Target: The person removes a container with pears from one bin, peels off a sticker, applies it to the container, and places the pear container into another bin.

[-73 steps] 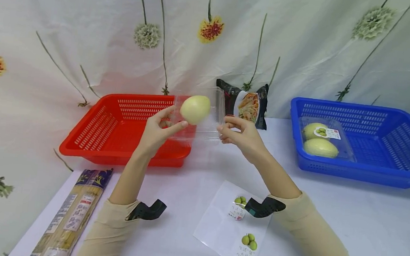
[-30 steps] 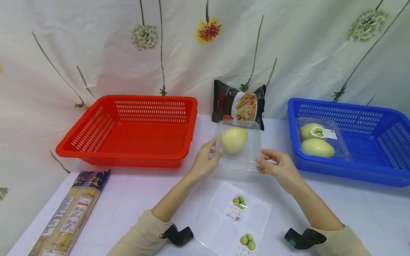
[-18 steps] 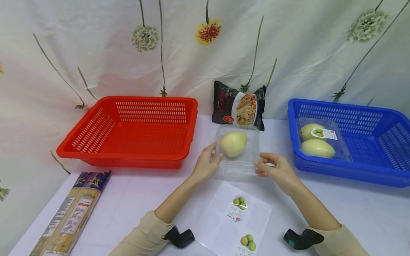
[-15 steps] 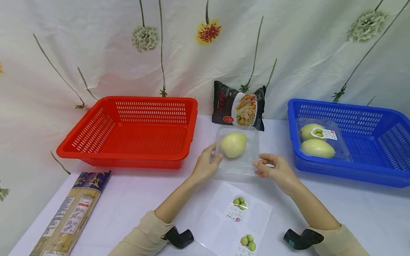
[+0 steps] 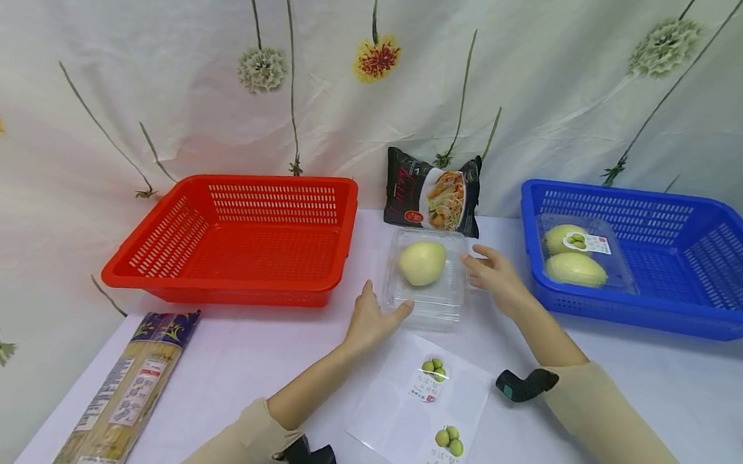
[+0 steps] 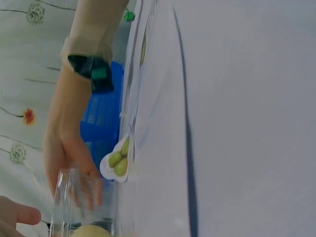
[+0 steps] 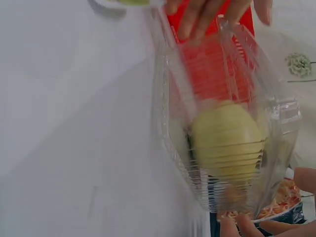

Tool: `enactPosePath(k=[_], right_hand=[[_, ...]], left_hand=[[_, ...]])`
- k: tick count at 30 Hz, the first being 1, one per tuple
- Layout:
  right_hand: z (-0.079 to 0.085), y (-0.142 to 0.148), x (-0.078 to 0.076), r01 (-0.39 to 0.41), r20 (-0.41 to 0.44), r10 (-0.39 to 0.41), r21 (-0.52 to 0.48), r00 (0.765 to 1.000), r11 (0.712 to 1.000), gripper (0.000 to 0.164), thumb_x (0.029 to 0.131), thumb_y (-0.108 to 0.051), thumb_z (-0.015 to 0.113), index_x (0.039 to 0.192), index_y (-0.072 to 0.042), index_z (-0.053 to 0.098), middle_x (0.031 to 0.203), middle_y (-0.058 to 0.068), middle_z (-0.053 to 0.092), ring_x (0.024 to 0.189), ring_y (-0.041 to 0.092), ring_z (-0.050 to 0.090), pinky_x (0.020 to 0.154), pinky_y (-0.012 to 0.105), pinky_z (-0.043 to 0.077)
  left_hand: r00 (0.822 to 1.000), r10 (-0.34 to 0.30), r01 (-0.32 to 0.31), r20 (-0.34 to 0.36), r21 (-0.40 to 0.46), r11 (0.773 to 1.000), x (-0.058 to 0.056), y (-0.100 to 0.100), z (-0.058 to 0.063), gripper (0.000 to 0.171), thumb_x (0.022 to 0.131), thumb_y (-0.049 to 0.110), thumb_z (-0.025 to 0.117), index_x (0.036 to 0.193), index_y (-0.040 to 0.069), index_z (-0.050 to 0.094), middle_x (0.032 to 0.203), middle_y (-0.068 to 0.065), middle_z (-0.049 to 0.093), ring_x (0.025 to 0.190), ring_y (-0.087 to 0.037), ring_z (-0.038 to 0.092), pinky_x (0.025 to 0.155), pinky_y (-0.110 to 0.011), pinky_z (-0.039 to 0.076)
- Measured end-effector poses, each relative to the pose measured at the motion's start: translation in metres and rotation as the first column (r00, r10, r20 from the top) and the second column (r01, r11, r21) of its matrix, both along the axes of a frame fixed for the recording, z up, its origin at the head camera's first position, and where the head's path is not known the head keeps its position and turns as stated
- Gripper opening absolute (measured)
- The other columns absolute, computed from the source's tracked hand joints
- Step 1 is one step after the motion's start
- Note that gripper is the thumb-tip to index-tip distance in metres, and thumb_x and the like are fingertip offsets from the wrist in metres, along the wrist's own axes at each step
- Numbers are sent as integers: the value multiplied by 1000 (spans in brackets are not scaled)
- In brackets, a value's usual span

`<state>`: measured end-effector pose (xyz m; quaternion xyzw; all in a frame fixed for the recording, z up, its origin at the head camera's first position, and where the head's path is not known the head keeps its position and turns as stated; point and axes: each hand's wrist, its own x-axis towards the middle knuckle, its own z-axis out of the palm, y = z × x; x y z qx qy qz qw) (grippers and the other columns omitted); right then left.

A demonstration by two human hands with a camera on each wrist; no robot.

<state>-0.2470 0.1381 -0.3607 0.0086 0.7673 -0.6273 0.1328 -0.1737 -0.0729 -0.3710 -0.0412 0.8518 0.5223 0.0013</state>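
Left grip [image 5: 373,322] and right grip [image 5: 492,273], both wide, flank a ribbed, square clear-plastic box [image 5: 438,289]

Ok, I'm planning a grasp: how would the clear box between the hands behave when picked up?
The box would likely flex if squeezed, its clear walls looking thin. It may feel slick, given the glossy surface. The rounded fruit inside sits off-centre, so it could roll and shift the balance.
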Motion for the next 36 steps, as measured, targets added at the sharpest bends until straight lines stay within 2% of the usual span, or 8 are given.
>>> enactPosePath(k=[3, 5, 10, 14, 21, 26, 31, 36], right_hand=[[-1, -4, -20, 67, 45, -64, -68, 997, 995, 69, 98, -29, 48, 151, -5, 11, 149, 24, 27, 134, 37, 32, 109, 43, 30], [-3, -6, -31, 92, 66, -86, -97, 994, 991, 69, 97, -30, 49, 151, -7, 11, 149, 21, 27, 136, 36, 30, 110, 43, 28], [-10, -6, -51, 96, 76, -84, -175, 994, 980, 68, 97, -28, 49, 151, -6, 13, 150, 18, 29, 139, 32, 24, 112, 41, 23], [-12, -8, -57, 40, 60, -26, -252, 998, 967, 62, 98, -20, 48, 149, -2, 18, 150, 19, 29, 140, 29, 20, 115, 41, 15], [-13, -11, -60, -27, 25, 37, -299, 999, 954, 57, 99, -16, 47, 148, 1, 21, 148, 22, 30, 138, 30, 27, 115, 45, 9], [-12, -9, -52, 26, 39, -14, -318, 999, 948, 58, 99, -17, 45, 149, -3, 20, 151, 17, 29, 139, 30, 27, 115, 42, 15], [-11, -8, -37, 124, 61, -109, -386, 992, 914, 60, 98, -17, 47, 150, -6, 18, 152, 13, 27, 138, 27, 28, 113, 38, 21], [-9, -10, -14, 261, 88, -249, -474, 964, 841, 62, 95, -11, 51, 149, -3, 22, 141, 11, 38, 128, 22, 39, 110, 35, 30]], left_hand=[[987, 91, -111, 130, 155, 982, 9, 1, 0, 81, 84, 25, 66, 140, -12, 21, 117, -31, 49, 89, -34, 60, 85, -41, 51], [969, 85, -162, 231, 337, 927, 13, 1, 1, 77, 86, 21, 65, 140, -11, 20, 107, -24, 48, 74, -27, 55, 70, -33, 53], [902, -75, -290, 425, 725, 625, 22, 5, 3, 59, 92, 11, 57, 136, -12, 25, 110, -23, 39, 97, -34, 51, 89, -39, 49], [878, -145, -342, 455, 811, 476, 22, 12, 3, 56, 95, 11, 54, 138, -9, 25, 125, -30, 35, 123, -43, 40, 105, -43, 36], [910, -23, -354, 414, 806, 474, 9, 18, 0, 36, 94, 7, 55, 123, -7, 38, 103, -17, 46, 102, -28, 55, 98, -35, 44], [935, 34, -322, 353, 806, 497, 2, 18, 0, 8, 93, 1, 52, 95, 1, 44, 92, -13, 46, 84, -21, 53, 90, -30, 47], [943, 171, -333, 286, 816, 473, -7, 18, 0, 18, 89, -1, 58, 92, 5, 41, 82, -7, 46, 71, -15, 48, 71, -23, 45], [923, 343, -347, 175, 767, 540, -19, 17, 0, 41, 82, 2, 68, 116, -5, 46, 86, -5, 49, 64, -12, 48, 68, -20, 46]])
